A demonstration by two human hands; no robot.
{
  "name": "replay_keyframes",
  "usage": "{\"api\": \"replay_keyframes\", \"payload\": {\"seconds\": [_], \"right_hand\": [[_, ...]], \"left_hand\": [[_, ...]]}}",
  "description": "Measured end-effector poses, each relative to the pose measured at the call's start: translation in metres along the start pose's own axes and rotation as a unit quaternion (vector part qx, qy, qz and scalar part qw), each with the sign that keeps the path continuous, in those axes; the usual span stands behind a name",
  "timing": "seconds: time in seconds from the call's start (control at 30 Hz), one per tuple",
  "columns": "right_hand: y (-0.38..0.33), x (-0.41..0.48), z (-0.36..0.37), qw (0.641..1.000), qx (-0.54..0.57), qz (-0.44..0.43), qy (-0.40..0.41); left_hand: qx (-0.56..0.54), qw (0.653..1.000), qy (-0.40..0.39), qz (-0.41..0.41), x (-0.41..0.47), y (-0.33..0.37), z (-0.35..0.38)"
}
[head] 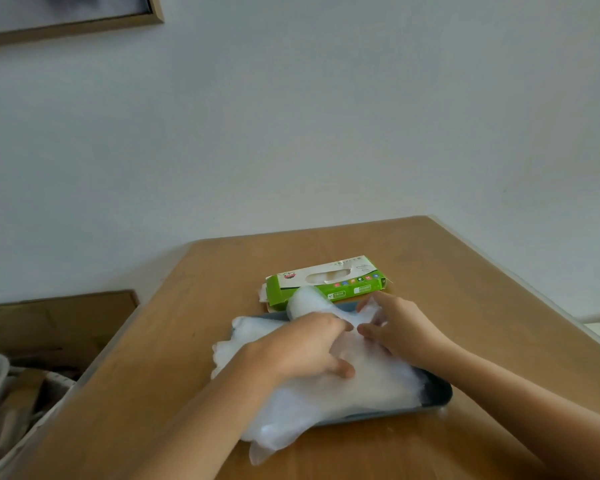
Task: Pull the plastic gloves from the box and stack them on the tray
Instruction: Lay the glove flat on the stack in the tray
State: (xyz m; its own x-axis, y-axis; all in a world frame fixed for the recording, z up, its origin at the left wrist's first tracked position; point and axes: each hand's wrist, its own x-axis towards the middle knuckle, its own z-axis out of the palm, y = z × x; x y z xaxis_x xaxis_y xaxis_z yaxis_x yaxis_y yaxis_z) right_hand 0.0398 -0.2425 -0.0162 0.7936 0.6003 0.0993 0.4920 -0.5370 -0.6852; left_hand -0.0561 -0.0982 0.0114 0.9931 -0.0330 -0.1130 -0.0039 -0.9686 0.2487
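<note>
On the wooden tabletop (pixel 465 271), a dark tray (pixel 438 393) holds a heap of clear plastic gloves (pixel 326 400) that spills over its near and left rims. The left hand (pixel 302 348) lies on the heap, fingers curled into the plastic. The right hand (pixel 399 327) pinches a fold at the far side. A green and white box (pixel 326 289) lies just beyond the tray.

Bare L grip (pixel 305 344), R grip (pixel 397 327), forearms (pixel 499 386).
</note>
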Motion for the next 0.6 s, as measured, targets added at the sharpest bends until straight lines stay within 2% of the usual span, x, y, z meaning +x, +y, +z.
{"api": "replay_keyframes", "payload": {"seconds": [0.1,0.2,0.27,0.3,0.37,0.47,0.6], "right_hand": [[0.001,-0.003,-0.002,0.996,-0.087,-0.028,0.022],[0.000,-0.009,-0.007,0.968,-0.201,-0.142,0.044],[-0.004,-0.013,-0.012,0.951,-0.215,-0.223,-0.015],[-0.005,-0.015,-0.013,0.945,-0.218,-0.237,-0.059],[-0.002,-0.020,-0.012,0.939,-0.232,-0.209,-0.146],[0.004,-0.021,-0.019,0.930,-0.235,-0.121,-0.256],[0.005,-0.016,-0.036,0.894,-0.292,-0.108,-0.321]], "left_hand": [[-0.020,0.999,-0.023,-0.022,0.003,-0.016,0.009],[0.054,0.998,-0.038,-0.018,0.007,-0.030,0.016],[0.093,0.995,-0.027,-0.003,0.010,-0.033,0.019],[0.089,0.996,-0.028,-0.010,0.009,-0.033,0.020],[0.064,0.996,-0.043,-0.033,0.008,-0.032,0.019],[0.052,0.994,-0.077,-0.049,0.003,-0.034,0.012],[0.083,0.985,-0.134,-0.073,-0.007,-0.043,-0.004]]}}
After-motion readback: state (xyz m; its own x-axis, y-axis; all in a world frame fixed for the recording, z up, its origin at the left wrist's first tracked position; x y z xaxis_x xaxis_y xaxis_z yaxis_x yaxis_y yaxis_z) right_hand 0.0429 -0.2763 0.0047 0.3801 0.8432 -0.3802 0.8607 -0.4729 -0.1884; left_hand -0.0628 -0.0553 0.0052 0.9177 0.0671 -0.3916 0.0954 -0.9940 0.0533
